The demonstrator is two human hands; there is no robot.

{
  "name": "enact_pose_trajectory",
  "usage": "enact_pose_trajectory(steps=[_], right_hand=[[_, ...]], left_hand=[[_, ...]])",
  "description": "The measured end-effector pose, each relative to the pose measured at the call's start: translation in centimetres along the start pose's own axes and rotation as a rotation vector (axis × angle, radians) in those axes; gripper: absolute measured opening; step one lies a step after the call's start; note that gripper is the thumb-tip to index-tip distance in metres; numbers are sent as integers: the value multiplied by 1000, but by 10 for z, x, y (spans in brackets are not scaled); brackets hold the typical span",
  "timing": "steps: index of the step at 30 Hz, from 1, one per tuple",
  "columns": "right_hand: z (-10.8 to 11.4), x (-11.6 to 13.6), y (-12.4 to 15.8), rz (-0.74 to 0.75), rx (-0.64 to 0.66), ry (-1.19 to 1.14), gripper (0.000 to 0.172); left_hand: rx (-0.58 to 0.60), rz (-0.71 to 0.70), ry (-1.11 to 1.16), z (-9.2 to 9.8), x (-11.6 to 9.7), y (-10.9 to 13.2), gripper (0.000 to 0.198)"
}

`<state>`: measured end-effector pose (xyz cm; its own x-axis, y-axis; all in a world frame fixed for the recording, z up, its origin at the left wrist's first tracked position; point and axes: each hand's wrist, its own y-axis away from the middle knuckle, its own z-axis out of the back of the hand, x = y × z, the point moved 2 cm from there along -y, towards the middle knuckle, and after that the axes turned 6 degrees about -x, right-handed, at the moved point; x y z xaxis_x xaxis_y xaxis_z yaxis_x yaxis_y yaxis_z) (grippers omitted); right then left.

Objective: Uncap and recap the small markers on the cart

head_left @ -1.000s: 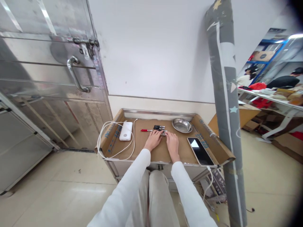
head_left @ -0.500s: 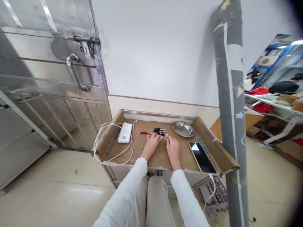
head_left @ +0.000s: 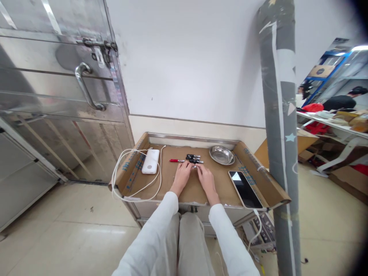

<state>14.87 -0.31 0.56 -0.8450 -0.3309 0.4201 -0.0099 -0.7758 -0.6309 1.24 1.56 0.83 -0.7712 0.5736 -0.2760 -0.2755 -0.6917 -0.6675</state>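
Observation:
Over the middle of the cardboard-lined tabletop [head_left: 169,188], my left hand [head_left: 182,175] and my right hand [head_left: 206,178] meet with fingertips pinched. Between them shows a short piece of a pen [head_left: 194,166], mostly covered by the fingers; both hands grip it. Just beyond my fingers lie several black pens [head_left: 193,156], side by side. To their left rests a red pen [head_left: 176,160], its right end close to the black ones. Behind my right hand stands a round, shallow metal dish [head_left: 222,155].
A white power bank [head_left: 150,161] with a looped white cable [head_left: 160,180] lies at the left. At the right is a phone [head_left: 245,189], plugged in. Cardboard flaps [head_left: 258,174] edge the table. A tall wrapped roll [head_left: 280,126] stands beside it; a metal door [head_left: 63,92] is left.
My right hand has shifted slightly left, nearer my left hand, and less of the pen shows between the fingers. The view has moved a little.

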Motion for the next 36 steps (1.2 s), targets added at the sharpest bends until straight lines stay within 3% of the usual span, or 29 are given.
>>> enact_pose_trajectory(steps=[9,17,20,24,28,31,36], right_hand=[[6,-6,-3,-81,-128,-43,30],[-4,-9,-1,7,0,146,28],[-4,-9,0,12,27,179,24],[-3,-10,1,-4,9,197,22],[-3,-9,-1,-20,7,194,22],[0,-8,0,-38,21,177,24],[3,-9,2,-60,5,190,27]], left_hand=[[-83,191,-108,9,3,1,18],[32,27,-150,-2,-6,-5,23],[-42,81,-73,11,-9,-1,29],[-83,248,34,43,-3,24,32],[69,303,87,58,15,55,36],[121,275,86,50,27,62,26],[90,267,262,28,35,47,18]])
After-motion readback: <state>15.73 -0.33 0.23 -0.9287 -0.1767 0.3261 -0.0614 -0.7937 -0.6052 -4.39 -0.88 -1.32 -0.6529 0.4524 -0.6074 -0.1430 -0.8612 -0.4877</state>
